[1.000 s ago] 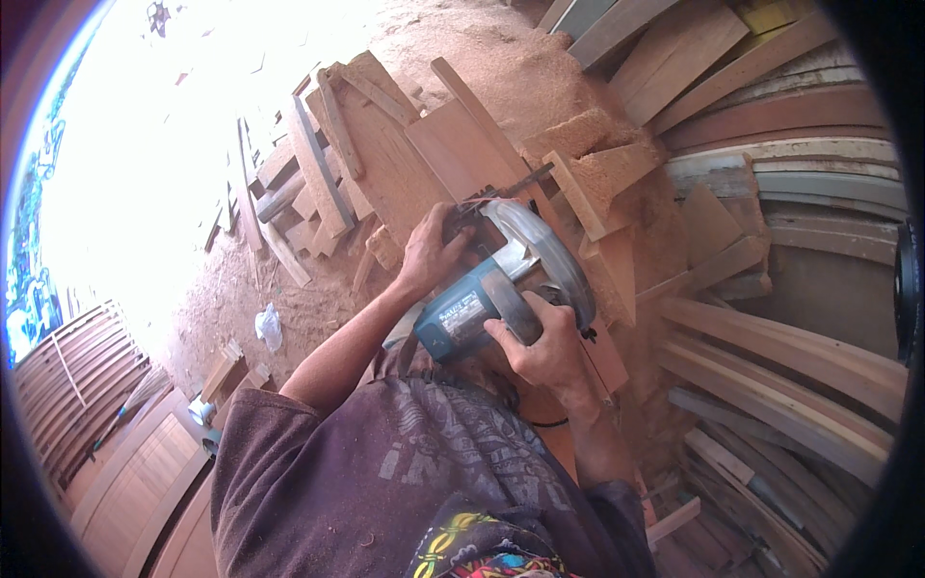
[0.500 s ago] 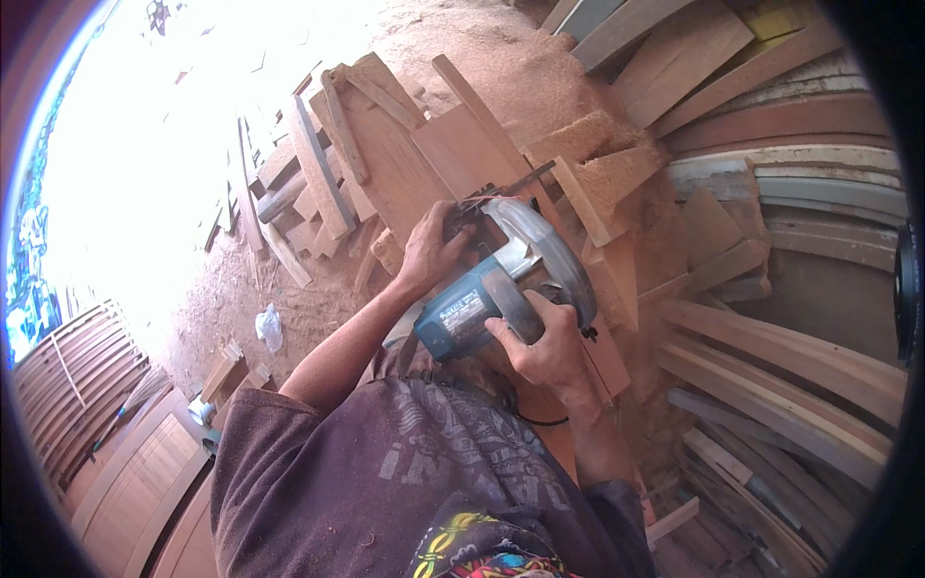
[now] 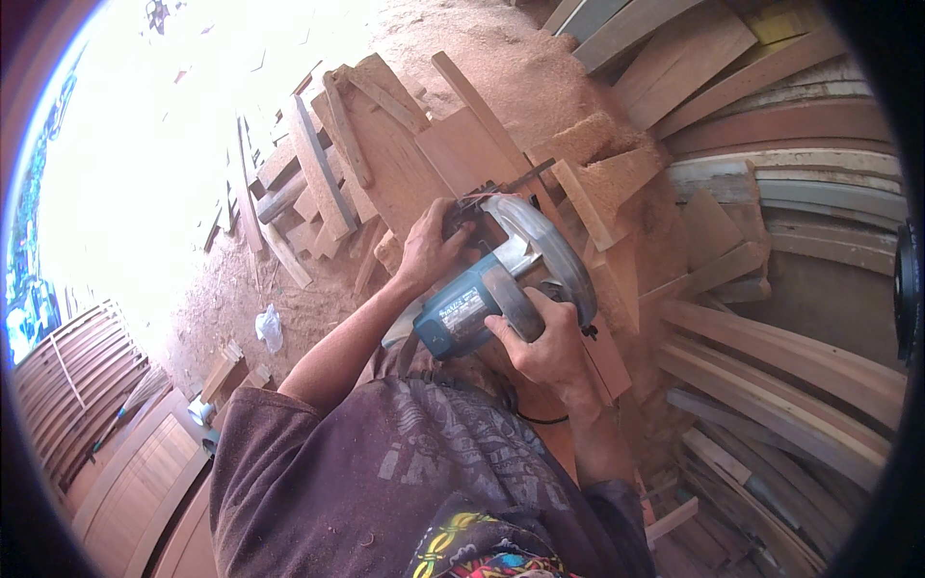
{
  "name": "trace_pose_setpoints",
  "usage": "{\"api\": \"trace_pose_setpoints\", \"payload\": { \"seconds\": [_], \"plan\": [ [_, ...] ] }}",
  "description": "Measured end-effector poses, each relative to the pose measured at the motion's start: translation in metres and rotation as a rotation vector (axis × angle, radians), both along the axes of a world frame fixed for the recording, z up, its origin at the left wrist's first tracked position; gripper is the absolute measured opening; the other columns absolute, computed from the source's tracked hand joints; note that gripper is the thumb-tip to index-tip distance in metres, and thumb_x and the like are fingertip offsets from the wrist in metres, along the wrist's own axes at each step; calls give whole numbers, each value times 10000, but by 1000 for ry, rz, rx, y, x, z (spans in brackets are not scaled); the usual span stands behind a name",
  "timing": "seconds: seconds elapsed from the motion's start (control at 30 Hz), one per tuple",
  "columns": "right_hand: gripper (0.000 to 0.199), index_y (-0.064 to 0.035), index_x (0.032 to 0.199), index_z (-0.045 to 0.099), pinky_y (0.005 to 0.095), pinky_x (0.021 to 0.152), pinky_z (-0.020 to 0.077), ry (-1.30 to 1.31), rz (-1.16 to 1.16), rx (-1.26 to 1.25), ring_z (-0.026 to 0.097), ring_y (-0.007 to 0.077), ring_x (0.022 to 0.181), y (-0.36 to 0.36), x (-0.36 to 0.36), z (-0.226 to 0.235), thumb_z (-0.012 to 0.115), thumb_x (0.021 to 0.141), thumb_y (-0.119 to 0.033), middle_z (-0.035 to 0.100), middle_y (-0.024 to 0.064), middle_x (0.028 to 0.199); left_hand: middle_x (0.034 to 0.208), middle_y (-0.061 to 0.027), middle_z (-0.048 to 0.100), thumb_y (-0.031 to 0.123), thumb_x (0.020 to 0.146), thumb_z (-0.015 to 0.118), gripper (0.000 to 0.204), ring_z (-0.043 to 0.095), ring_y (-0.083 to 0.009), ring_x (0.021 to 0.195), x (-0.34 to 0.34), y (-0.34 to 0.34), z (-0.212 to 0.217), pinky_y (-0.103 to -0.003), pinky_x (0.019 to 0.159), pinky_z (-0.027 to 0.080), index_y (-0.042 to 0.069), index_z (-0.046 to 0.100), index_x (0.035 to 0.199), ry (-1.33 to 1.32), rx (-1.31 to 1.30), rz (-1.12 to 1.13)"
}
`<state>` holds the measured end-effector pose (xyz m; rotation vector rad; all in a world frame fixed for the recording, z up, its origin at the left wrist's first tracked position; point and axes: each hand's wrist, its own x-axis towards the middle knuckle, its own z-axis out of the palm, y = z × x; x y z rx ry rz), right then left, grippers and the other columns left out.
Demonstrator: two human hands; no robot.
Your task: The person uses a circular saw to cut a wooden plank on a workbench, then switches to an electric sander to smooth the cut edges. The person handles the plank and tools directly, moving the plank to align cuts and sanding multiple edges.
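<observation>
Apparently, sawing a reddish board [image 3: 611,370] is the step in hand, and the next move calls for steady, level guidance from both sides. The circular saw [image 3: 458,313] sits over the board, whose end shows just to the saw's lower right. The right grip [image 3: 544,349] is clamped on the saw's rear handle; the left grip [image 3: 436,246] closes around its front. The saw has a teal motor body, silvery housing and curved grey guard; its blade is hidden.
</observation>
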<state>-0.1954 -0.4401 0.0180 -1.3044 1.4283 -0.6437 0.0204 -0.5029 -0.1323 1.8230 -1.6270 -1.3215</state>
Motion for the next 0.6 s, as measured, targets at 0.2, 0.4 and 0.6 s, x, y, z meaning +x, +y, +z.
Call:
{"api": "trace_pose_setpoints", "payload": {
  "seconds": [0.2,0.4,0.6],
  "plan": [
    [222,13,872,687,351,588,512,0,-2,-10,683,165,626,-4,2,2,835,893,-151,690,109,687,1210,-218,697,339,982,734,486,684,-391,1162,2,-3,2,-492,992,521,56,577,1344,-25,-23,-12],
    [221,15,874,689,349,590,510,7,-2,0,677,156,629,-8,6,0,833,893,-152,685,112,685,1194,-220,701,339,985,731,474,683,-397,1161,6,-7,-3,-496,991,519,47,580,1326,7,-21,2],
    [218,18,884,693,347,585,505,-1,-8,-12,669,156,619,-14,13,-6,833,892,-149,677,110,676,1196,-220,704,332,988,731,470,683,-398,1172,12,-14,-3,-499,997,517,46,578,1327,-25,-34,-19]
  ]
}}
